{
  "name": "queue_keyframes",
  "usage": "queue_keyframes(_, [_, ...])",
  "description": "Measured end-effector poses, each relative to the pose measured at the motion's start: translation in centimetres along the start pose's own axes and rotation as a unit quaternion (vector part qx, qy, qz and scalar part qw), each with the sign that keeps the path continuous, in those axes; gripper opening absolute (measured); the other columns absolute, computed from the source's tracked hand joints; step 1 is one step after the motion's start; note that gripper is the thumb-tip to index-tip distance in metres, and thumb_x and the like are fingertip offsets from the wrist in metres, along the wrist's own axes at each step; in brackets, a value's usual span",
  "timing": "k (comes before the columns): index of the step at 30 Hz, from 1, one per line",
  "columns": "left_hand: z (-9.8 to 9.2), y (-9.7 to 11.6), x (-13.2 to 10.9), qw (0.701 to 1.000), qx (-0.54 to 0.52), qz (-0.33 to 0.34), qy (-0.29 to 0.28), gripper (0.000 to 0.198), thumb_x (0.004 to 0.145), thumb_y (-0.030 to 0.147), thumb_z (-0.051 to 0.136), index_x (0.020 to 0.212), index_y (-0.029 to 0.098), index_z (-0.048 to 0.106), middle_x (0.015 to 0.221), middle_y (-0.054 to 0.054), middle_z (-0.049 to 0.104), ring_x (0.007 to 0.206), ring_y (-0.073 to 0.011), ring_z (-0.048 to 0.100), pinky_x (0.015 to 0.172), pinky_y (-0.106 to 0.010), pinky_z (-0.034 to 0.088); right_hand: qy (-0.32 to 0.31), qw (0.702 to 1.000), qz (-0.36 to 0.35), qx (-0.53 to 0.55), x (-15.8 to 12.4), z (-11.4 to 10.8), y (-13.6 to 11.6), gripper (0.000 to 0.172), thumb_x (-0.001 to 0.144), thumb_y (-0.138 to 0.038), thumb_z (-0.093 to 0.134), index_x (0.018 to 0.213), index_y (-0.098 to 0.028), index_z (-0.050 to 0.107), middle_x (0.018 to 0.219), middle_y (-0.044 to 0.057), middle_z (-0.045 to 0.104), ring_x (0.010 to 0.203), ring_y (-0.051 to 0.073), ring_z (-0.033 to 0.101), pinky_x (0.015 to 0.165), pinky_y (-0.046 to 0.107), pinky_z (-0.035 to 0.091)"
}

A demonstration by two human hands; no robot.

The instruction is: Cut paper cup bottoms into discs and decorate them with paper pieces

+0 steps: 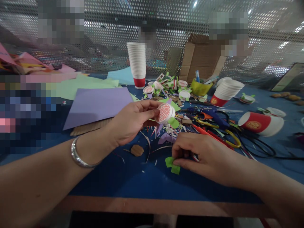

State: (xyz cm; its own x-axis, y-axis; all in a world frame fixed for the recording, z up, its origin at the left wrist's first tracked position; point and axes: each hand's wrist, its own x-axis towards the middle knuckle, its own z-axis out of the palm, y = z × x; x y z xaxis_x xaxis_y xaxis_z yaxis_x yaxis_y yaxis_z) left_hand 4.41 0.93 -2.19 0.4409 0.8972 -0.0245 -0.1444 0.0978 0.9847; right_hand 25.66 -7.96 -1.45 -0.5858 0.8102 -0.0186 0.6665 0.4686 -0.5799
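Note:
Between the thumb and fingers of my left hand (pixel 135 120) is a round white paper-cup bottom (pixel 164 113) with a red pattern on its face. Green and purple paper pieces stick out from its edge. Low over the blue table, my right hand (pixel 201 155) pinches a green paper piece (pixel 175 169) with several lobes. Beneath and behind the hands lie paper scraps (pixel 167 137) and a small brown cardboard piece (pixel 137 150). Further back is a pile of similar cup-bottom pieces (pixel 163 85) with green paper on them.
A tall cup stack (pixel 137 63) stands behind, with purple paper (pixel 99 104) to the left. On the right are scissors (pixel 234 139), a blue glue gun (pixel 213 115) with a black cord, a tipped red cup (pixel 256 123), tilted stacked cups (pixel 226 90) and a yellow container (pixel 200 87).

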Motion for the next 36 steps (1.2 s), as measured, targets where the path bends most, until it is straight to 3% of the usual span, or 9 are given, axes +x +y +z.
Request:
queue_keyframes(6, [0.0, 0.2, 0.0, 1.0, -0.004, -0.01, -0.003, 0.012, 0.088, 0.015, 0.071, 0.097, 0.016, 0.078, 0.092, -0.003, 0.073, 0.078, -0.0098, 0.064, 0.068, -0.021, 0.05, -0.002, 1.0, 0.002, 0.02, 0.1, -0.2, 0.0, 0.009, 0.095, -0.02, 0.065, 0.088, -0.019, 0.071, 0.088, 0.0, 0.071, 0.08, 0.013, 0.063, 0.074, 0.025, 0.048])
queue_keyframes(12, [-0.1, 0.3, -0.1, 0.999, -0.011, -0.031, 0.005, 0.014, 0.084, 0.018, 0.075, 0.098, 0.017, 0.08, 0.091, -0.004, 0.074, 0.074, -0.0107, 0.062, 0.067, -0.022, 0.048, 0.039, 0.998, -0.036, 0.023, 0.0, -0.4, -0.1, 0.012, 0.094, -0.014, 0.065, 0.096, -0.019, 0.075, 0.09, 0.0, 0.076, 0.082, 0.012, 0.068, 0.076, 0.023, 0.052])
queue_keyframes(19, [-0.2, 0.4, -0.2, 0.998, -0.003, -0.059, -0.006, 0.018, 0.083, 0.021, 0.077, 0.101, 0.017, 0.081, 0.093, -0.005, 0.075, 0.077, -0.0115, 0.062, 0.072, -0.023, 0.047, 0.205, 0.977, -0.053, -0.032, -0.5, -0.7, 0.0, 0.011, 0.094, -0.017, 0.067, 0.097, -0.021, 0.076, 0.089, -0.001, 0.077, 0.082, 0.012, 0.071, 0.077, 0.023, 0.054])
queue_keyframes(23, [-0.2, 0.1, -0.3, 0.997, 0.038, -0.049, -0.049, 0.026, 0.084, 0.028, 0.079, 0.108, 0.019, 0.08, 0.093, -0.005, 0.074, 0.077, -0.0113, 0.06, 0.07, -0.023, 0.045, 0.323, 0.937, -0.06, -0.12, -1.0, -0.9, -0.1, 0.011, 0.093, -0.015, 0.068, 0.1, -0.019, 0.076, 0.095, 0.002, 0.079, 0.088, 0.013, 0.073, 0.083, 0.023, 0.054])
queue_keyframes(26, [-0.1, -0.1, -0.4, 0.994, 0.073, -0.045, -0.07, 0.027, 0.086, 0.03, 0.076, 0.11, 0.018, 0.079, 0.093, -0.006, 0.074, 0.071, -0.0106, 0.056, 0.064, -0.023, 0.042, 0.369, 0.905, -0.078, -0.197, -1.0, -1.0, -0.1, 0.01, 0.095, -0.016, 0.067, 0.099, -0.016, 0.076, 0.094, 0.005, 0.079, 0.087, 0.013, 0.072, 0.084, 0.024, 0.054])
queue_keyframes(30, [0.1, 0.0, -0.6, 0.991, 0.093, -0.044, -0.086, 0.024, 0.088, 0.028, 0.074, 0.108, 0.017, 0.079, 0.092, -0.006, 0.073, 0.071, -0.0103, 0.056, 0.065, -0.023, 0.042, 0.374, 0.877, -0.1, -0.284, -0.9, -0.9, -0.1, 0.012, 0.098, -0.015, 0.063, 0.099, -0.015, 0.075, 0.094, 0.005, 0.079, 0.087, 0.015, 0.072, 0.086, 0.027, 0.053])
queue_keyframes(36, [0.5, 0.1, -0.8, 0.99, 0.094, -0.047, -0.091, 0.02, 0.087, 0.027, 0.075, 0.104, 0.018, 0.08, 0.091, -0.005, 0.074, 0.074, -0.0113, 0.06, 0.068, -0.023, 0.045, 0.342, 0.864, -0.116, -0.352, -0.9, -0.9, 0.2, 0.016, 0.098, -0.013, 0.062, 0.108, -0.013, 0.074, 0.097, 0.005, 0.079, 0.09, 0.019, 0.071, 0.086, 0.033, 0.054])
